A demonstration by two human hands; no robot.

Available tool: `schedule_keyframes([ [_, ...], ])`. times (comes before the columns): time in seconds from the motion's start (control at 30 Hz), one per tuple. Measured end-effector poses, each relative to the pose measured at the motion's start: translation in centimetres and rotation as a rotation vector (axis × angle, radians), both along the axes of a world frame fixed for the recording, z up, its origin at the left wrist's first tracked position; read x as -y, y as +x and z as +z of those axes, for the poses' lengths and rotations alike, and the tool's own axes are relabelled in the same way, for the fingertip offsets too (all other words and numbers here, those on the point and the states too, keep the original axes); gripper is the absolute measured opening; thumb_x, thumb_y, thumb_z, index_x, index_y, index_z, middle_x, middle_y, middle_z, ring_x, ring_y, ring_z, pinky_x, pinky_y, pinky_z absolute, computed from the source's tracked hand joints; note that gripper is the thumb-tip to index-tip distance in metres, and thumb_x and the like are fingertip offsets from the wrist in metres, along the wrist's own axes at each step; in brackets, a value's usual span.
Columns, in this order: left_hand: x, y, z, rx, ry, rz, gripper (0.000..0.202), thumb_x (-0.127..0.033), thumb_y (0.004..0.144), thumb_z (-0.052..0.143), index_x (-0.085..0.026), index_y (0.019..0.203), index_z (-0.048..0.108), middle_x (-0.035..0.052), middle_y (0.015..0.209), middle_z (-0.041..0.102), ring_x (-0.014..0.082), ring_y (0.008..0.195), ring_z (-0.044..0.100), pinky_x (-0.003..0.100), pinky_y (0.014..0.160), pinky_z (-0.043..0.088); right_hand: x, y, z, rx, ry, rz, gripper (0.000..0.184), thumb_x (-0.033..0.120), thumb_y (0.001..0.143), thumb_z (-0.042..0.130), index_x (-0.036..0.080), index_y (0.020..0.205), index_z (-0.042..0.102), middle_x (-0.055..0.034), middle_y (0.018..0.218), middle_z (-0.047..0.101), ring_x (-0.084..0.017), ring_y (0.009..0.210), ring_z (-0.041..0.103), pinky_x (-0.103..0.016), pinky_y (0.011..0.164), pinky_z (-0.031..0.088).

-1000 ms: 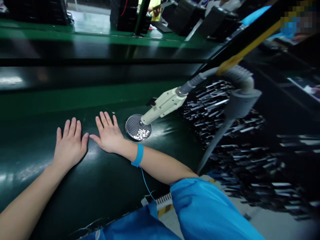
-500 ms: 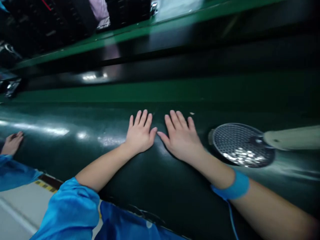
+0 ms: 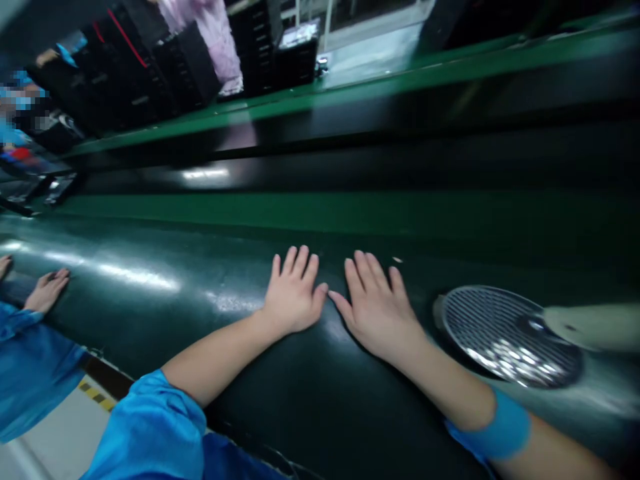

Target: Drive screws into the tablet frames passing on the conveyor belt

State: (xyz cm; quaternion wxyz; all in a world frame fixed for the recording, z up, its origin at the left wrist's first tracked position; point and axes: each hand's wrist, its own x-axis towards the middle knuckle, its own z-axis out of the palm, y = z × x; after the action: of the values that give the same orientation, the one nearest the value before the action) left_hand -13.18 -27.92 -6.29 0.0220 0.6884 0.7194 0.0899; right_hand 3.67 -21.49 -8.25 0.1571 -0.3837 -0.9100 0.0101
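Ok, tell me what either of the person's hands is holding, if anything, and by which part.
Nothing is held: the left hand and the right hand lie open, palm down, on the dark green surface.

A green bench (image 3: pixel 125 310) bears fingers (image 3: pixel 299 263) and a metal grille (image 3: pixel 493 323).

Over on the right, a round perforated metal disc (image 3: pixel 510 333) catches the light, a pale handle (image 3: pixel 600 327) running off the edge! Up in the upper left, dark cases (image 3: pixel 185 70) crowd together, red strip (image 3: pixel 127 39) across one, pink cloth (image 3: pixel 220 47) among them. Lower left: a co-worker's blue sleeve (image 3: pixel 35 373), then yellow-and-black striped tape (image 3: pixel 97 395) beside pale floor (image 3: pixel 60 433)!
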Motion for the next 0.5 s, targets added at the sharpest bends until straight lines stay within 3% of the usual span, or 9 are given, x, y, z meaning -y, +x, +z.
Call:
schedule_keyframes([
  [0.07, -0.1, 0.0, 0.0, 0.000, -0.019, -0.005, 0.063, -0.048, 0.104, 0.035, -0.013, 0.157, 0.036, 0.0132, 0.169, 0.027, 0.0327, 0.158, 0.019, 0.061, 0.126, 0.020, -0.5, -0.1, -0.9, 0.039, -0.006, -0.003, 0.069, 0.045, 0.104, 0.027, -0.005, 0.151, 0.039, -0.0316, 0.160, 0.035, -0.044, 0.152, 0.030, -0.067, 0.119, 0.026],
  [0.17, -0.4, -0.1, 0.2, -0.003, 0.003, 0.005, 0.064, -0.049, 0.104, 0.035, -0.014, 0.157, 0.034, 0.0130, 0.169, 0.024, 0.0317, 0.159, 0.017, 0.060, 0.126, 0.022, -0.9, -0.4, -1.2, 0.059, -0.002, -0.013, 0.070, 0.044, 0.105, 0.021, -0.007, 0.148, 0.042, -0.0317, 0.160, 0.035, -0.044, 0.153, 0.028, -0.065, 0.121, 0.024],
  [0.3, -0.6, 0.1, 1.1, 0.030, 0.054, 0.043, 0.070, -0.052, 0.101, 0.040, -0.017, 0.160, 0.027, 0.0145, 0.172, 0.013, 0.0347, 0.160, 0.008, 0.063, 0.125, 0.023, -0.5, -0.6, 0.4, -0.058, 0.051, -0.031, 0.070, 0.044, 0.105, 0.027, -0.008, 0.151, 0.036, -0.0333, 0.165, 0.022, -0.045, 0.157, 0.014, -0.066, 0.123, 0.019],
  [0.4, -0.6, 0.1, 1.3, 0.039, 0.059, 0.031, 0.068, -0.052, 0.102, 0.037, -0.018, 0.160, 0.027, 0.0139, 0.172, 0.013, 0.0339, 0.160, 0.008, 0.062, 0.126, 0.022, -0.1, -0.5, 0.9, -0.113, 0.092, -0.035, 0.072, 0.043, 0.103, 0.032, -0.007, 0.155, 0.029, -0.0331, 0.167, 0.009, -0.044, 0.159, 0.002, -0.068, 0.123, 0.014],
  [0.5, -0.4, 0.1, 1.1, 0.027, 0.005, 0.005, 0.064, -0.050, 0.105, 0.032, -0.016, 0.158, 0.032, 0.0142, 0.170, 0.022, 0.0323, 0.159, 0.015, 0.061, 0.126, 0.022, -0.5, -0.3, -0.5, -0.034, 0.053, 0.026, 0.073, 0.044, 0.102, 0.021, -0.008, 0.149, 0.040, -0.0342, 0.163, 0.025, -0.046, 0.156, 0.016, -0.069, 0.121, 0.020],
])
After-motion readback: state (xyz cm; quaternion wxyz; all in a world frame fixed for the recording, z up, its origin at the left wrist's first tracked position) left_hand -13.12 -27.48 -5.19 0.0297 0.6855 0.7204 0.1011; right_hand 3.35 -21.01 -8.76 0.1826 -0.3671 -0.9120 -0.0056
